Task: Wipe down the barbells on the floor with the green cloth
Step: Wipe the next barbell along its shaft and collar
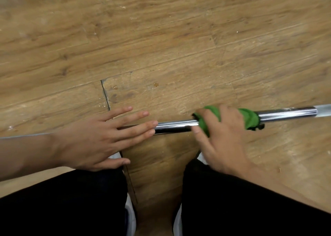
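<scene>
A chrome barbell bar (175, 125) lies across the wooden floor, running from behind my left forearm to the right edge of the view. The green cloth (249, 116) is wrapped around the bar right of centre. My right hand (220, 128) grips the cloth and the bar inside it, thumb on the near side. My left hand (100, 137) is flat with fingers straight and spread; its fingertips lie over the bar just left of the bare chrome stretch. Whether they touch the bar is unclear.
The worn wood-plank floor (161, 47) fills the far half of the view, with small chips and a dark seam near the centre. My legs in dark trousers (232, 209) and white shoes are at the bottom, on either side of a gap.
</scene>
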`<state>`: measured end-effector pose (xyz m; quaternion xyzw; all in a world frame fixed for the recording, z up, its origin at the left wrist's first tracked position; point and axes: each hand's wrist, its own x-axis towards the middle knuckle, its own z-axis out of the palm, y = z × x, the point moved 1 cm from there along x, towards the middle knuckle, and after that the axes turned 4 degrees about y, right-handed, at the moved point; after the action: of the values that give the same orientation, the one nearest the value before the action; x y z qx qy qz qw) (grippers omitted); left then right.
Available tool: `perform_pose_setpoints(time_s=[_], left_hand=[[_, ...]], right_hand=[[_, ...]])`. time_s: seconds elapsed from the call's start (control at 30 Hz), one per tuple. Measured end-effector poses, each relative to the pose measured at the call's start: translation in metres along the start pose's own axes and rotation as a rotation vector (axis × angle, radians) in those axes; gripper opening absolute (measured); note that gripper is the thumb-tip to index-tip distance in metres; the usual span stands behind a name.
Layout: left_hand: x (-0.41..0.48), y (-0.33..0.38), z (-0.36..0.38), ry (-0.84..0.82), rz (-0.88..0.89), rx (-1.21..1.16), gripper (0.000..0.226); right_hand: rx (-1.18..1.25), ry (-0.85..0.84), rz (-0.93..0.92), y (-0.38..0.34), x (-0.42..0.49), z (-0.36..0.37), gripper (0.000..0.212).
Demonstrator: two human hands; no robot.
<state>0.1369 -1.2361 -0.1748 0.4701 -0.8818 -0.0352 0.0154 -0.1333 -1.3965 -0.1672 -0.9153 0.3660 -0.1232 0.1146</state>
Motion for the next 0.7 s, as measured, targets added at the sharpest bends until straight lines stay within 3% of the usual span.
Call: perform_pose_setpoints(time_s=[0.1,0.2,0.47,0.57,0.7], left_hand=[[-0.001,-0.002,0.000,-0.005,-0.022,0.006,0.078],[-0.001,-0.004,0.000,-0.004,-0.029,0.003,0.075],[0.001,-0.015,0.001,0.017,-0.016,-0.004,0.074],[0.002,-0.019,0.001,0.017,-0.010,0.024,0.074],[0.004,-0.025,0.000,0.012,-0.015,0.029,0.075]], right_hand=[[0.000,-0.045,-0.143,-0.041,0.015,0.015,0.060],[-0.013,-0.009,-0.196,-0.026,0.016,0.015,0.060],[-0.178,0.148,0.135,0.109,0.006,-0.021,0.069],[-0.131,0.186,0.205,0.081,0.011,-0.011,0.065],[-0.027,0.077,0.022,-0.005,0.024,0.014,0.061]])
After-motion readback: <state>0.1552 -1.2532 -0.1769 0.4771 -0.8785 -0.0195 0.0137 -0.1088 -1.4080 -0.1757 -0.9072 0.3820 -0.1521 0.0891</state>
